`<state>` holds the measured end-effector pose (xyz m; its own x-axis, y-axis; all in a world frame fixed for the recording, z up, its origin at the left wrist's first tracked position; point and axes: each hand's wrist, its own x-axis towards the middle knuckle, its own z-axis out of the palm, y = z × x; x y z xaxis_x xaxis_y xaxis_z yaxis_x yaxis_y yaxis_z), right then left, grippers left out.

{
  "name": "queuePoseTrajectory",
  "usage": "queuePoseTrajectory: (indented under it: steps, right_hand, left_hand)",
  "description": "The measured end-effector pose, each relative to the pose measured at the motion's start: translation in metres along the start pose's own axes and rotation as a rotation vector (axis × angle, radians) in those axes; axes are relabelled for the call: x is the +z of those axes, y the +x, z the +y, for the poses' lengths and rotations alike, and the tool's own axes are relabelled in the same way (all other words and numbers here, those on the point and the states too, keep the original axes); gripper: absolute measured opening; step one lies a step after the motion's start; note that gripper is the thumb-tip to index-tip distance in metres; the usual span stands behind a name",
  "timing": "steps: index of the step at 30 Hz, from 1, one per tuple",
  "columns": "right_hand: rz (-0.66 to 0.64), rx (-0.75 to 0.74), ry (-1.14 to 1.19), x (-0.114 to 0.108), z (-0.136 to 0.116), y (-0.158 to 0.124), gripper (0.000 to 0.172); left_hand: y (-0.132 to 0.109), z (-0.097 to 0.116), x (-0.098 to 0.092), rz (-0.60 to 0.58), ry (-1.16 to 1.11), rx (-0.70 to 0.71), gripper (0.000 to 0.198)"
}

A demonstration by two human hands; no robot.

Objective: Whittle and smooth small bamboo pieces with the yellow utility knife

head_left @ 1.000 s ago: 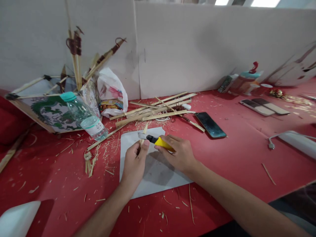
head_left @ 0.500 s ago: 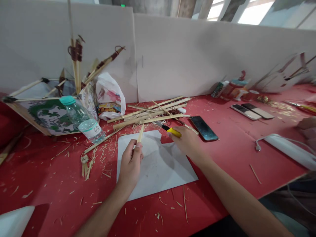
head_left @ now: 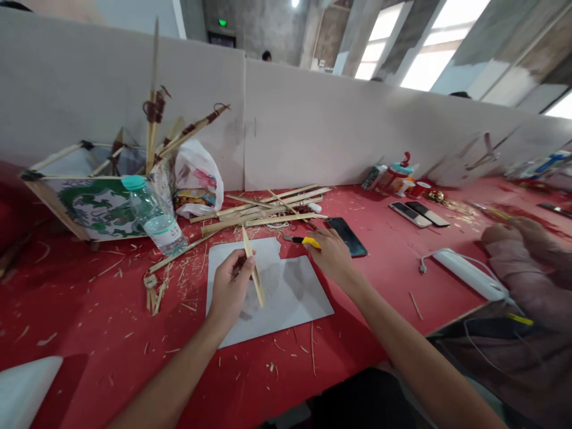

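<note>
A slim, pointed strip of pale bamboo (head_left: 255, 275) is pinched between the thumb and fingers of my left hand (head_left: 232, 283). It slants over a white sheet of paper (head_left: 290, 298) on the red table. At the paper's upper right edge, my right hand (head_left: 333, 253) has a yellow-handled utility knife (head_left: 310, 242) by its grip, blade pointing left. Its fingers come close to the left side of a dark phone (head_left: 351, 238). Part of the knife's handle is hidden under the hand.
Bamboo strips (head_left: 268, 208) lie piled behind the paper, shavings scattered around. A water bottle (head_left: 163, 229), a plastic bag (head_left: 199, 179) and a dragon-painted box (head_left: 105, 208) stand left. Phones (head_left: 411, 214) and a white power strip (head_left: 469, 274) lie right, near another person's sleeve (head_left: 518, 286).
The bamboo strip has turned, so a longer part now shows below my left hand. My right hand and the knife have shifted towards the phone. The view has tilted up and turned right.
</note>
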<state>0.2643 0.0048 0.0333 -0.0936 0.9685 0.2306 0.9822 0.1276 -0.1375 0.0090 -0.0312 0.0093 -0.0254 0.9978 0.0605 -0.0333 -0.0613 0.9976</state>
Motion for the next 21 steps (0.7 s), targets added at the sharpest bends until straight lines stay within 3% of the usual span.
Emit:
queuePoseTrajectory:
  steps: [2, 7, 10, 13, 15, 18, 21]
  right_hand:
    - [0.007, -0.039, 0.101, -0.007, -0.020, -0.017, 0.032]
    - [-0.153, -0.152, 0.614, -0.011, -0.076, -0.056, 0.032]
    - [-0.145, -0.135, 0.689, -0.005, -0.094, -0.063, 0.033]
    - [-0.110, -0.075, 0.682, -0.001, -0.096, -0.062, 0.038]
    - [-0.103, -0.075, 0.604, -0.001, -0.092, -0.060, 0.038]
    - [-0.127, -0.081, 0.393, -0.004, -0.087, -0.057, 0.040]
    - [-0.210, -0.116, 0.173, -0.006, -0.086, -0.054, 0.045]
  left_hand:
    - [0.000, 0.001, 0.001, -0.028, -0.065, -0.017, 0.021]
    - [-0.001, 0.003, 0.005, -0.090, -0.151, -0.076, 0.030]
    - [-0.003, 0.002, 0.007, -0.131, -0.147, -0.061, 0.040]
    - [-0.003, -0.003, 0.005, -0.152, -0.102, -0.056, 0.039]
    - [0.002, -0.007, 0.000, -0.045, -0.070, -0.045, 0.034]
    - [0.018, -0.009, -0.013, 0.210, -0.072, -0.014, 0.026]
    - [0.043, -0.006, -0.021, 0.344, -0.106, -0.005, 0.017]
